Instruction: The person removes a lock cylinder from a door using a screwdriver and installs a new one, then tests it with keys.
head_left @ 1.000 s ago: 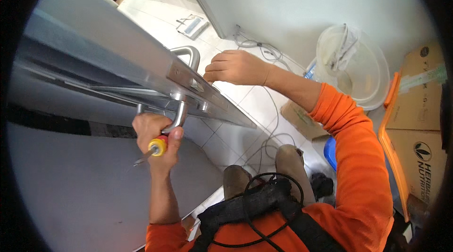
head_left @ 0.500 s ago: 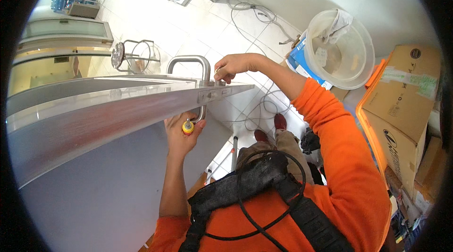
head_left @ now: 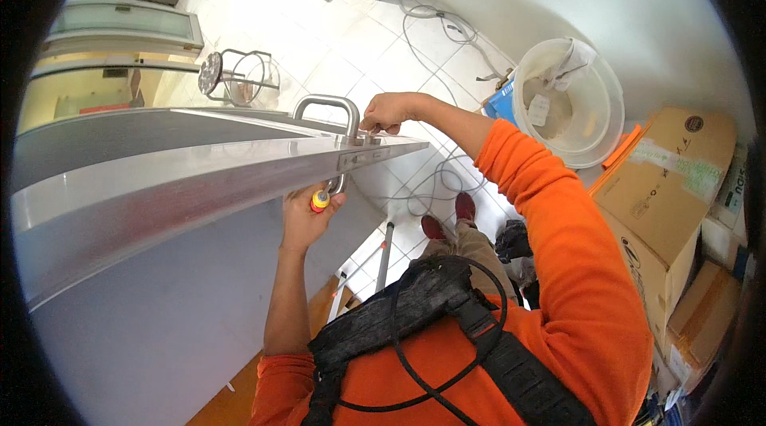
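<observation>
A metal-framed door (head_left: 199,171) stands edge-up across the left half, with a silver lock plate (head_left: 363,158) set in its narrow edge. A bent steel pull handle (head_left: 329,100) rises from its far face, and a matching one shows partly on the near face. My right hand (head_left: 389,112) is closed, fingertips pinched at the small lock cylinder beside the far handle; what lies between them is hidden. My left hand (head_left: 305,217) is closed around a yellow-and-red-handled tool (head_left: 320,201), close against the near handle. The tool's shaft is not visible.
Right of me stand a clear plastic tub (head_left: 578,139) and a cardboard box (head_left: 670,179). Grey cable (head_left: 439,195) loops over the tiled floor near my red shoes. A round stool (head_left: 211,73) is beyond the door. A metal pole (head_left: 385,254) leans below the door.
The view has shifted slightly. The tool in my left hand has tilted, showing more of its red side. My right hand stays at the lock cylinder, its fingers a little lower over it.
</observation>
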Motion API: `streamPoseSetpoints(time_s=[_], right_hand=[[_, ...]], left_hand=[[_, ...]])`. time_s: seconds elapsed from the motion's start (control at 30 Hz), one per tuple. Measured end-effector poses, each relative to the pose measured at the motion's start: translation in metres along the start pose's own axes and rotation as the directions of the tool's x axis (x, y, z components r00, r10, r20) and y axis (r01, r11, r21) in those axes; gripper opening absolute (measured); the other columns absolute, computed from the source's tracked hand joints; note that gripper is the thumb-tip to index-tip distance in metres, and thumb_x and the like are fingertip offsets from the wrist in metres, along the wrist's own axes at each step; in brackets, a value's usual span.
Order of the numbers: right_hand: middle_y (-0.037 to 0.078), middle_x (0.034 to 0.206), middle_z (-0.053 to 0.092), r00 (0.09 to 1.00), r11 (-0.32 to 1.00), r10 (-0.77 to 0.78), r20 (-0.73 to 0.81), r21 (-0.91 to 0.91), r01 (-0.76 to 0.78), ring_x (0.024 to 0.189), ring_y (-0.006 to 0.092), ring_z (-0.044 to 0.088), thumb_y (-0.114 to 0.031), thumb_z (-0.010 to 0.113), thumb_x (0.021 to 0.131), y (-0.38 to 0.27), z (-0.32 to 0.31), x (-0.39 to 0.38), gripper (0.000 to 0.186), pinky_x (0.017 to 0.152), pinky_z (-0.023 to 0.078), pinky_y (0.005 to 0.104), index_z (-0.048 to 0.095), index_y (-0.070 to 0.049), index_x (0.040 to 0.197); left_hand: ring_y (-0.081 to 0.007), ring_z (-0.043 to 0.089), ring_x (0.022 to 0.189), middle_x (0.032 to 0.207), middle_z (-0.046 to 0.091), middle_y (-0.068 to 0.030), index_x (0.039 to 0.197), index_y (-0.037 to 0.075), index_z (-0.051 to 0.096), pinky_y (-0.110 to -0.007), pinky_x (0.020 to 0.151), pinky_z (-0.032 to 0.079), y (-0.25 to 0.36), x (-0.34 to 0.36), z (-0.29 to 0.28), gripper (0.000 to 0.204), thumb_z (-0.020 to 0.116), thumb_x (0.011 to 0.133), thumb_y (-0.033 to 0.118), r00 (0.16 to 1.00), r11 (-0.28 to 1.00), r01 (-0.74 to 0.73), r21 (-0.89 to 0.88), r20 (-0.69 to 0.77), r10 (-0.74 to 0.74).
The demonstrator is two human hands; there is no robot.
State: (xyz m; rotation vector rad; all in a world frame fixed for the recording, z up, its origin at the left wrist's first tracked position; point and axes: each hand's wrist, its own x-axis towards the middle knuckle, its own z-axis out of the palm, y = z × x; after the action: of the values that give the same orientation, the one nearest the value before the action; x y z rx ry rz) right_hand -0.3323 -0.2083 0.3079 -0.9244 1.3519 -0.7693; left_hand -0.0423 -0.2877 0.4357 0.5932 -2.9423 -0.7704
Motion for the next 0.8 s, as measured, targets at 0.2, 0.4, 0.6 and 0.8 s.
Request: streamPoseSetpoints(time_s=[0.2, 0.4, 0.6, 0.8], right_hand=[[0.006, 0.079, 0.068, 0.960, 0.954, -0.257, -0.107, -0.189, 0.234, 0.063, 0.0139, 0.058, -0.033, 0.066, 0.093, -0.004, -0.001, -0.012, 0.035, 0.058, 0.048, 0.0299, 0.070, 0.000, 0.083], [0.004, 0.072, 0.062, 0.734, 0.891, 0.040, -0.678, 0.357, 0.280, 0.059, 0.0144, 0.058, -0.030, 0.067, 0.094, 0.053, -0.069, -0.048, 0.029, 0.055, 0.050, 0.0297, 0.068, -0.003, 0.087], [0.008, 0.089, 0.071, 0.859, 0.114, 0.242, -0.451, 0.892, 0.436, 0.081, 0.0195, 0.068, -0.020, 0.061, 0.097, 0.126, 0.106, -0.076, 0.019, 0.074, 0.055, 0.0338, 0.066, -0.002, 0.097], [0.014, 0.096, 0.072, 0.818, 0.114, 0.295, -0.494, 0.868, 0.483, 0.088, 0.0251, 0.069, -0.024, 0.059, 0.100, 0.054, 0.202, -0.056, 0.028, 0.083, 0.055, 0.0371, 0.065, 0.001, 0.111]], left_hand=[[-0.0311, 0.068, 0.075, 0.081, 0.071, -0.0138, 0.098, 0.004, 0.071, -0.043, 0.075, 0.050, 0.003, -0.016, -0.006, 0.035, 0.081, 0.083, 0.035, 0.994, 0.994, 0.107, -0.038, 0.036, -0.106], [-0.0273, 0.068, 0.072, 0.080, 0.070, -0.0153, 0.100, 0.002, 0.073, -0.038, 0.067, 0.053, 0.003, -0.023, -0.007, 0.037, 0.084, 0.082, 0.033, 0.957, 0.952, 0.277, -0.130, 0.122, -0.261], [-0.0342, 0.063, 0.093, 0.089, 0.070, -0.0150, 0.094, 0.004, 0.073, -0.046, 0.090, 0.046, 0.011, 0.018, -0.016, 0.034, 0.083, 0.081, 0.033, 0.997, 0.998, -0.049, 0.032, 0.058, 0.047], [-0.0391, 0.060, 0.094, 0.090, 0.069, -0.0183, 0.089, 0.004, 0.071, -0.047, 0.089, 0.043, -0.001, 0.051, 0.003, 0.042, 0.076, 0.085, 0.045, 0.991, 0.990, -0.129, 0.059, -0.013, 0.130]])
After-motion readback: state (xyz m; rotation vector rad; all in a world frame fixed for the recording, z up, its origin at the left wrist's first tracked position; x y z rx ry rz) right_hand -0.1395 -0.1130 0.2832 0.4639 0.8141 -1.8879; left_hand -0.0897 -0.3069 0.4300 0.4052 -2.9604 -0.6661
